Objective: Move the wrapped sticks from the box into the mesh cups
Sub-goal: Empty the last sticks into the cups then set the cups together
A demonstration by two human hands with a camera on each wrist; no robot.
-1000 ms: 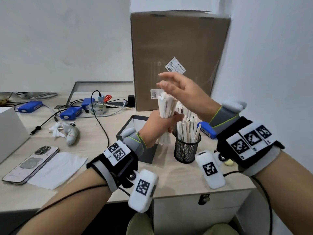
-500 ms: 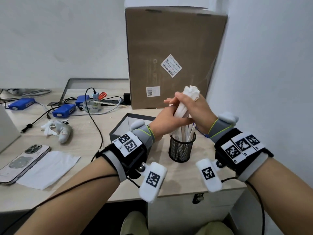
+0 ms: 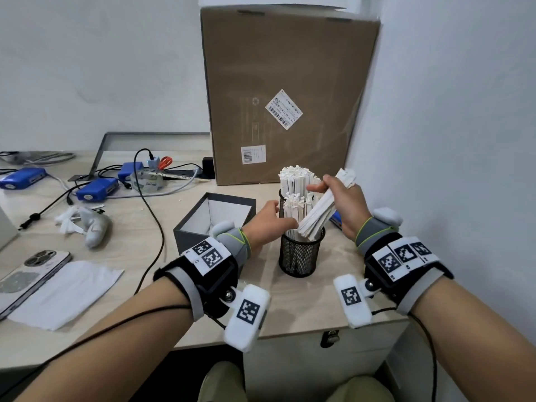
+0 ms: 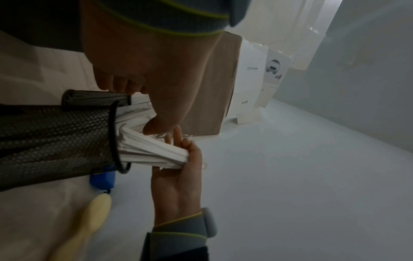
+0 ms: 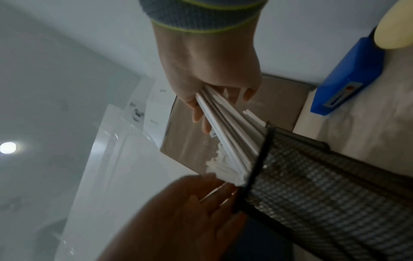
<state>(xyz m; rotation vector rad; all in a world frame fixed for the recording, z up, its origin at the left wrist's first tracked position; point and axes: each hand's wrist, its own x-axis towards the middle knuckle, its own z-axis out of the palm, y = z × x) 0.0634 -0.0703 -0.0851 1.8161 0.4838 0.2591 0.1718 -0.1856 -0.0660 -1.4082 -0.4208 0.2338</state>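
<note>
Sticks going into the near mesh cup

Right of centre in the head view, the right hand [image 3: 345,204] grips a slanted bundle of wrapped sticks [image 3: 322,210], lower ends inside the near mesh cup [image 3: 300,256] (a second, fuller cup [image 3: 282,195] stands just behind). The left hand [image 3: 269,221], fingers relaxed and holding nothing, touches the sticks at the rim; the dark box [image 3: 214,219] sits just left on the counter [image 3: 145,227].

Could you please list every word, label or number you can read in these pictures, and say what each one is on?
No text is legible.
Tilted white shipping label on the tall brown cardboard box: barcode and print, too small.
Lower white sticker on that box: barcode, unreadable.
Clear tape roll by the blue devices: green lettering, blurred.
White carton behind the box: sideways grey print, blurred.
Wrist-strap squares: coded patterns, not words.
</note>
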